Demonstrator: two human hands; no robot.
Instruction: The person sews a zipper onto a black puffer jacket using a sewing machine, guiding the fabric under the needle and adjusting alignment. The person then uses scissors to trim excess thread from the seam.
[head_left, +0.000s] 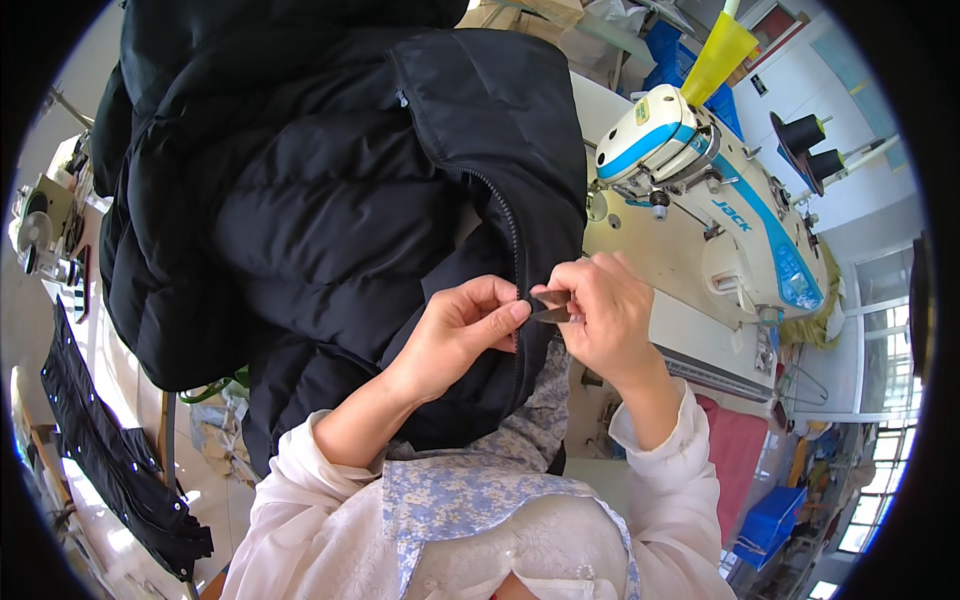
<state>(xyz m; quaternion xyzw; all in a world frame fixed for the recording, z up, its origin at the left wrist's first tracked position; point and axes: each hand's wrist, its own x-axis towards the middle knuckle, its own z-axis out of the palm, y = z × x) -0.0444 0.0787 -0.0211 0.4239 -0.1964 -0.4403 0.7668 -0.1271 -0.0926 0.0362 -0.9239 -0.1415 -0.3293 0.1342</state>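
A black padded jacket (310, 205) spreads over my lap and up across the table's left part. Its dark zipper (511, 222) curves down the front edge toward my hands. My left hand (455, 335) pinches that edge between thumb and fingers, right at the zipper teeth. Closed around a pair of small metal thread snips (549, 307), my right hand (612, 315) holds the blades pointing left, close to my left thumb. Whether the blades touch a thread is too small to tell. A zipper pull (402, 98) shows near the collar.
A white and blue sewing machine (715, 190) stands at the right on its pale table (690, 330). Black thread cones (805, 140) sit behind it. On the left, another black garment piece (110, 440) hangs over a surface. Blue bins (768, 525) are at lower right.
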